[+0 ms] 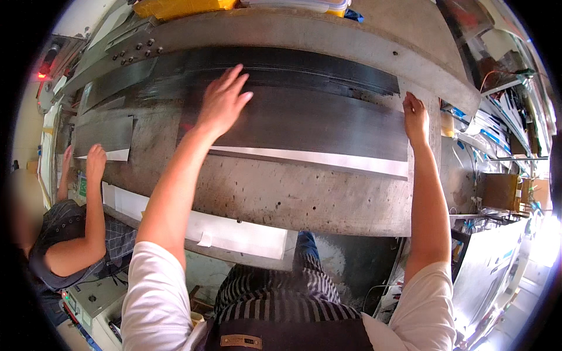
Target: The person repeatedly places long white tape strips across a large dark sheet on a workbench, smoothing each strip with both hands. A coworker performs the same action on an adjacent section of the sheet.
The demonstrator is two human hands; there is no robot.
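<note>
A long dark grey sheet (304, 126) with a white strip along its near edge lies across the metal worktable. My left hand (222, 105) is over its left part, fingers spread and stretched out, holding nothing. Whether its palm touches the sheet I cannot tell. At the sheet's far right corner, my right hand (416, 120) has its fingers curled and closed against the edge. Behind the sheet lies a darker black strip of material (281, 67), running along a raised metal bar (328, 35).
At the left, a co-worker's hand (95, 161) is at a smaller grey sheet (105, 133). A white strip (234, 231) runs below the table's front edge (328, 229). A yellow package (181, 7) and a clear plastic box (298, 4) sit at the back. Shelving with a cardboard box (499, 191) stands right.
</note>
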